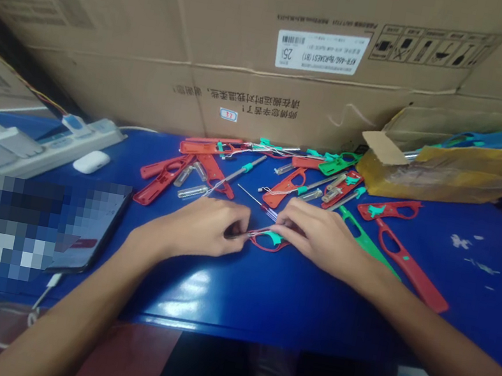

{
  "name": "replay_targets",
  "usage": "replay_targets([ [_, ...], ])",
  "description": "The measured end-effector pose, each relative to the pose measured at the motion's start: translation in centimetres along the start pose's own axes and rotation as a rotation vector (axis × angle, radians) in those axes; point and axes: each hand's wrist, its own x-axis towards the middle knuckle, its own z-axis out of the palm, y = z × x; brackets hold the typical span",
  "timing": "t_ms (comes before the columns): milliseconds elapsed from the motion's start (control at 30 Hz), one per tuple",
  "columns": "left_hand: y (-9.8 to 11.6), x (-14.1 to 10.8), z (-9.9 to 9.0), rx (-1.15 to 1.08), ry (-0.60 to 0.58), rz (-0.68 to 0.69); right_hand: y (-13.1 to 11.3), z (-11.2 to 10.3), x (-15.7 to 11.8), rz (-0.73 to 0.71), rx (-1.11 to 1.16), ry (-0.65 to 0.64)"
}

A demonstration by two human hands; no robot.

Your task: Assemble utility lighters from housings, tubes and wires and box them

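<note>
fingers of the left hand point(212, 226) are curled in close, thumb and forefinger pinching the near end of a slim rod point(253, 233); the lower fingers are folded beneath, and what they may hold i cannot tell. fingers of the right hand point(316, 232) are narrow too, their tips closed on a red looped part point(264, 249), with the rest of it hidden under the palm. the looped part is held between the two hands, just over the blue tabletop point(196, 276), and a teal trigger piece point(274, 239) shows in its opening.

for a job this small, i'd brace the red part with the right hand and let the left do the fine guiding, rod in line with the body rather than at a slant. light pressure seems wise, since the trigger piece could tip out of place. a thin wire point(250, 195) runs close to the right fingertips and might snag, so a little room there would help.

farther out lie red handle halves point(156, 189), clear tubes point(192, 192), and, by the right forearm, a green handle point(374, 247) and a red handle point(424, 280). beyond is an open carton point(402, 181) with blue pieces in it.
</note>
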Motion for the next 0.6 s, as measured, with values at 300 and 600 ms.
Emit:
replay_targets([
  [300, -0.4, -0.1, -0.3, 0.077, 0.042, 0.028, 0.5, 0.3, 0.0, -0.005, -0.013, -0.039],
  [600, 0.5, 1.1, 0.8, 0.025, 0.252, 0.272, 0.1, 0.1, -0.1, -0.140, 0.066, -0.036],
])
